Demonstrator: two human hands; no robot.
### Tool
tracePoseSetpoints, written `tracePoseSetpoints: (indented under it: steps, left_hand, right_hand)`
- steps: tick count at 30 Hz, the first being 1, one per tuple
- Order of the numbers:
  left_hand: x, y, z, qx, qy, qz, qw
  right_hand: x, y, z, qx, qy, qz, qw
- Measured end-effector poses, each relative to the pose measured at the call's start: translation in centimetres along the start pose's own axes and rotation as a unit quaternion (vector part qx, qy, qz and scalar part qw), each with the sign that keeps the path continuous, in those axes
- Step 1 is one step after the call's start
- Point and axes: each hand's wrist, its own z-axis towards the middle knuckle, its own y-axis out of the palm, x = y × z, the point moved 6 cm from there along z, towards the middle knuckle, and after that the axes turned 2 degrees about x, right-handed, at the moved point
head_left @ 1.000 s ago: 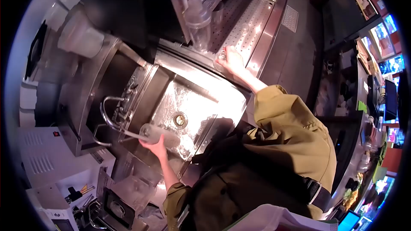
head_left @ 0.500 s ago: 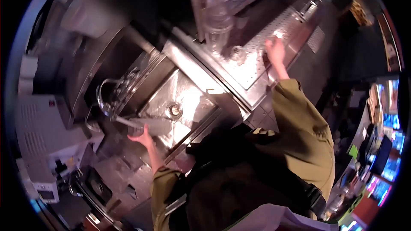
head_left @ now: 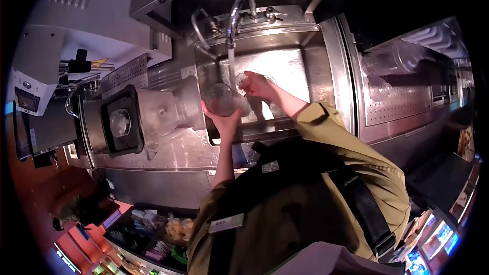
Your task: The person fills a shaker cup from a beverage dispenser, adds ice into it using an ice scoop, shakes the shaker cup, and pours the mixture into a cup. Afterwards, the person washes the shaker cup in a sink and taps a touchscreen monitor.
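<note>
Over the left part of the steel sink [head_left: 285, 66], my left hand [head_left: 223, 119] is wrapped round a clear container [head_left: 220, 99]. My right hand [head_left: 257, 85] is beside it, its fingers closed on a small clear glass [head_left: 243, 79] close to the water stream. Water [head_left: 232, 66] runs down from the curved faucet [head_left: 235, 18] between the two hands. How the container's lower end lies is hard to make out.
Left of the sink stand a clear blender jar [head_left: 165, 111] and a black-framed unit [head_left: 122, 122]. A white machine [head_left: 91, 15] is at the upper left. On the right, a perforated drain tray [head_left: 402, 102] bears clear pitchers [head_left: 392, 61].
The view has turned toward the left. My right hand has come from the drain tray into the sink area with a small glass. My left hand still has the container.
</note>
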Motion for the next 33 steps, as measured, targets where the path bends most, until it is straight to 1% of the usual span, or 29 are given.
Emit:
tracePoseSetpoints:
  steps: [1, 2, 3, 5, 7, 8, 9, 10, 11, 12, 13, 14, 15, 16, 17, 19, 20, 22, 23, 24, 25, 26, 27, 28, 29, 30, 31, 32, 33]
  left_hand:
    - [0.8, -0.8, 0.0, 0.007, 0.024, 0.041, 0.999]
    - [0.4, -1.3, 0.3, 0.000, 0.014, 0.046, 0.999]
    - [0.0, -1.6, 0.5, -0.010, 0.004, 0.049, 0.999]
    - [0.4, -1.2, 1.0, -0.064, -0.022, 0.017, 0.998]
    - [1.0, -0.1, 1.8, -0.088, 0.023, 0.035, 0.995]
    - [-0.2, 0.8, 2.3, -0.119, 0.025, 0.038, 0.992]
    - [0.5, 1.6, 3.1, -0.146, 0.020, 0.024, 0.989]
    - [0.9, 2.4, 3.9, -0.158, 0.037, 0.019, 0.986]
    - [0.4, 3.4, 5.2, -0.143, 0.145, 0.093, 0.975]
    - [-1.1, 4.7, 6.3, -0.165, 0.186, 0.040, 0.968]
    - [0.3, 6.2, 6.7, -0.214, 0.095, -0.087, 0.968]
    - [0.1, 7.4, 7.6, -0.225, 0.139, -0.069, 0.962]
    - [1.6, 8.1, 7.4, -0.222, 0.192, -0.067, 0.954]
    - [0.2, 8.7, 7.7, -0.239, 0.114, -0.186, 0.946]
    - [1.9, 8.3, 7.2, -0.226, 0.113, -0.171, 0.952]
    - [0.2, 7.9, 6.3, -0.157, -0.089, -0.284, 0.942]
    - [-1.2, 9.2, 5.6, -0.192, -0.192, -0.377, 0.886]
    - [-4.4, 10.7, 2.7, -0.244, -0.398, -0.522, 0.714]
    - [-2.7, 11.4, 0.1, -0.213, -0.496, -0.553, 0.635]
    - [-5.9, 12.4, -0.7, -0.217, -0.544, -0.577, 0.570]
    - [-6.1, 12.7, -1.7, -0.174, -0.556, -0.589, 0.560]
    - [-6.2, 13.0, -2.8, -0.130, -0.565, -0.601, 0.550]
    - [-8.6, 13.3, -2.6, -0.162, -0.526, -0.601, 0.579]
    - [-6.7, 13.6, -3.9, -0.129, -0.590, -0.623, 0.497]
    - [-4.6, 13.7, -5.2, -0.083, -0.649, -0.634, 0.411]
    - [-1.7, 13.3, -5.9, -0.063, -0.680, -0.635, 0.362]
    - [-0.1, 13.3, -6.2, -0.074, -0.689, -0.636, 0.339]
    - [1.1, 13.8, -6.6, -0.105, -0.691, -0.636, 0.325]
    - [2.3, 14.5, -7.2, -0.144, -0.688, -0.632, 0.327]
  right_hand:
    - [1.2, 1.6, 0.9, -0.006, 0.087, 0.039, 0.995]
    - [1.8, 2.4, 0.4, 0.067, 0.101, 0.124, 0.985]
    - [2.2, 2.7, 1.1, -0.002, 0.078, 0.095, 0.992]
    - [2.2, 4.0, 2.1, -0.121, 0.006, 0.193, 0.974]
    - [0.4, 3.5, 1.4, -0.132, -0.107, 0.092, 0.981]
    - [-1.9, 2.4, 1.8, -0.061, -0.263, -0.184, 0.945]
    - [-4.0, 1.0, 2.2, 0.088, -0.371, -0.437, 0.815]
    - [-7.3, 1.0, 1.3, 0.179, -0.551, -0.476, 0.662]
    - [-10.4, 1.3, -2.2, 0.304, -0.483, -0.542, 0.617]
    - [-14.2, 3.3, -7.3, 0.331, -0.485, -0.563, 0.581]
    - [-17.8, 3.8, -10.7, 0.427, -0.503, -0.519, 0.543]
    - [-20.4, 3.8, -12.4, 0.421, -0.564, -0.538, 0.465]
    - [-21.4, 2.4, -11.2, 0.505, -0.591, -0.550, 0.305]
    - [-23.1, 0.8, -10.1, 0.483, -0.507, -0.569, 0.432]
    - [-23.8, 0.1, -9.1, 0.434, -0.416, -0.568, 0.561]
    - [-23.6, 0.8, -9.3, 0.410, -0.405, -0.574, 0.582]
    - [-23.2, 0.8, -10.4, 0.425, -0.394, -0.500, 0.644]
    - [-22.4, -0.3, -11.4, 0.386, -0.441, -0.464, 0.664]
    - [-21.1, -0.7, -11.3, 0.358, -0.460, -0.442, 0.681]
    - [-19.9, -1.4, -11.6, 0.232, -0.446, -0.386, 0.773]
    - [-17.9, -2.2, -13.3, 0.179, -0.377, -0.394, 0.819]
    - [-16.2, -2.6, -16.4, 0.204, -0.435, -0.409, 0.776]
    - [-14.3, -4.4, -19.0, 0.282, -0.496, -0.443, 0.692]
    - [-12.5, -6.0, -23.8, 0.375, -0.535, -0.439, 0.617]
    - [-11.3, -8.8, -26.7, 0.401, -0.522, -0.392, 0.643]
    - [-10.3, -11.2, -30.8, 0.507, -0.496, -0.362, 0.605]
    - [-9.0, -13.5, -35.0, 0.601, -0.459, -0.320, 0.571]
    - [-9.0, -15.7, -37.7, 0.647, -0.446, -0.417, 0.457]
    - [-8.1, -17.9, -40.1, 0.715, -0.466, -0.377, 0.361]
